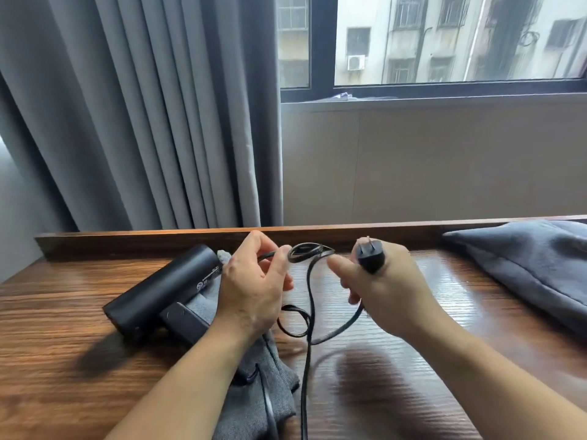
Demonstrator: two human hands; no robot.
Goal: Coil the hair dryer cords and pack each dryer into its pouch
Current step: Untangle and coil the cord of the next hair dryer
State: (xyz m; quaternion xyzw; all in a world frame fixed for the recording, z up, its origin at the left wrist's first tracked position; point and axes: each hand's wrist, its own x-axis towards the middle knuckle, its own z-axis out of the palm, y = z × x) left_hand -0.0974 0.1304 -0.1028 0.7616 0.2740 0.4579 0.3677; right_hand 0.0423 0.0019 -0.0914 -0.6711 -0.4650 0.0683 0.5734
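pinching the cord coil in the left hand, plug gripped by the right hand just at its 3 o'clock, slack trailing to 6 o'clock, hair dryer lying at 9 o'clock.

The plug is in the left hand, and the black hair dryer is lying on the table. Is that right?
Not quite. The head view shows the plug in the right hand, not the left. The left hand pinches a loop of the cord. The black hair dryer does lie on the table.
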